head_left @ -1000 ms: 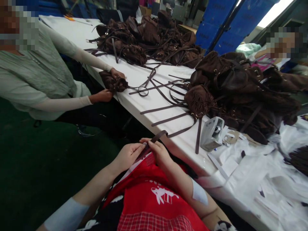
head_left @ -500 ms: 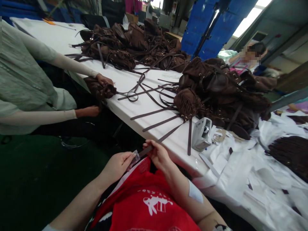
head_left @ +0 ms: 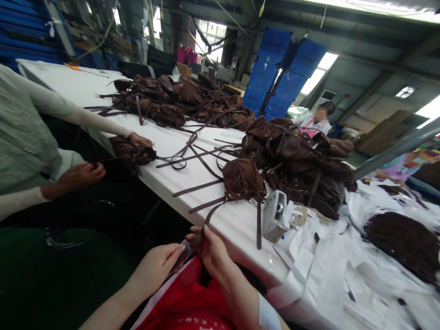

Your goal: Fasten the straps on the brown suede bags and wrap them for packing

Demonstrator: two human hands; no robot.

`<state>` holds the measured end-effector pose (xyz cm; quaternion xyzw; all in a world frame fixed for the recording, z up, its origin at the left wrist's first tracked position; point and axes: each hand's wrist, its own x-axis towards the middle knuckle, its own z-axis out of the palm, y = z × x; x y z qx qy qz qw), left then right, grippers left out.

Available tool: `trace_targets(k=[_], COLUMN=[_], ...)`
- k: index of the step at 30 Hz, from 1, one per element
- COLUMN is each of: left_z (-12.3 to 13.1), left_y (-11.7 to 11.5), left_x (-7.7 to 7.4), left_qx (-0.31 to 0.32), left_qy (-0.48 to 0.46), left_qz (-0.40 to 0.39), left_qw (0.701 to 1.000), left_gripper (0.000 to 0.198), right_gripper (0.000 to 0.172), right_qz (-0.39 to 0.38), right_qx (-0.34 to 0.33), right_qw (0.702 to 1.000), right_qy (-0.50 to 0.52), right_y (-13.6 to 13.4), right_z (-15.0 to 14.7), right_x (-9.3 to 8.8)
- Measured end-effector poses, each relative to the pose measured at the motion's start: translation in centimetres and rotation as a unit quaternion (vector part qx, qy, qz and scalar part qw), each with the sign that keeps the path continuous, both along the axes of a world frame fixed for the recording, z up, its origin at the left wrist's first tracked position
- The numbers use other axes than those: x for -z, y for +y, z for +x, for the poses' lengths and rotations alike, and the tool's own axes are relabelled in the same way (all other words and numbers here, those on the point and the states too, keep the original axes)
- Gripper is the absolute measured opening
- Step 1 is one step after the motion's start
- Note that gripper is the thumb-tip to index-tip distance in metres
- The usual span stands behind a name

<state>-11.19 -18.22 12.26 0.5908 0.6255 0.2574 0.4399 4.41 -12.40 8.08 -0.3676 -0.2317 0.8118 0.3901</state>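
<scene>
Just over my lap, in front of a red apron (head_left: 209, 298), my two hands work on one dark brown strap (head_left: 210, 216). My left hand (head_left: 160, 263) pinches its end, where a bit of clear film shows. Close beside it, my right hand (head_left: 213, 252) has its fingers closed around the strap further up. From there the strap bends up over the table edge to a small brown drawstring bag (head_left: 243, 179) with gathered sides and metal eyelets. Other straps of this bag lie spread on the white table (head_left: 178, 176).
Left, a co-worker's hand (head_left: 139, 140) rests on another brown bag (head_left: 127, 151); the other hand (head_left: 80, 176) pulls a thin cord. Brown bags are heaped behind (head_left: 185, 94) and at right (head_left: 302, 151). A grey-white dispenser (head_left: 274, 215) stands near the edge beside white scraps (head_left: 330, 256).
The view has tipped upward. The strap, straight before, now bends between my right hand and the bag. The co-worker's lower hand has moved left, away from their bag.
</scene>
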Motion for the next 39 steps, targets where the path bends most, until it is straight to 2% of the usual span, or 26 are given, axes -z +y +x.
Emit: trace_targets(k=[2, 4, 11, 14, 21, 26, 29, 33, 39], left_z=[-0.1, -0.1, 0.1, -0.1, -1.8, -3.7, -4.1, -3.4, -1.0], left_y=[-0.2, -0.2, 1.2, 1.2, -1.6, -3.8, -4.2, -3.3, 0.1], left_x=[-0.1, 0.0, -0.2, -0.4, 0.1, 1.0, 1.0, 0.7, 0.2], left_qx=[-0.003, -0.011, -0.022, -0.02, -0.026, -0.039, -0.046, -0.044, 0.006], left_qy=[0.0, 0.009, 0.125, 0.139, 0.162, 0.155, 0.149, 0.134, 0.181], left_qz=[-0.008, -0.004, 0.058, 0.045, 0.021, -0.043, -0.065, -0.039, 0.037], left_qw=[1.0, 1.0, 0.99, 0.989, 0.986, 0.986, 0.986, 0.989, 0.983], left_gripper=[0.052, 0.052, 0.042, 0.043, 0.043, 0.044, 0.045, 0.045, 0.047], right_gripper=[0.033, 0.028, 0.039, 0.037, 0.016, 0.023, 0.02, 0.012, 0.013], right_qz=[-0.015, -0.012, 0.019, -0.012, -0.136, -0.14, -0.13, -0.12, -0.088], right_qx=[0.06, 0.082, -0.001, 0.004, 0.141, 0.121, 0.109, 0.107, 0.108], right_qw=[0.998, 0.996, 0.999, 1.0, 0.98, 0.983, 0.985, 0.987, 0.99], right_qy=[-0.014, -0.025, -0.034, -0.025, -0.018, -0.013, -0.017, 0.011, -0.023], right_y=[1.6, 2.3, -1.6, -1.5, 2.3, 2.7, 2.5, 2.6, 3.0], right_z=[1.0, 1.3, -1.5, -1.3, 1.4, 1.8, 1.6, 1.5, 1.8], right_x=[-0.2, -0.1, 1.7, 1.5, 1.1, 1.9, 2.2, 2.5, 2.9])
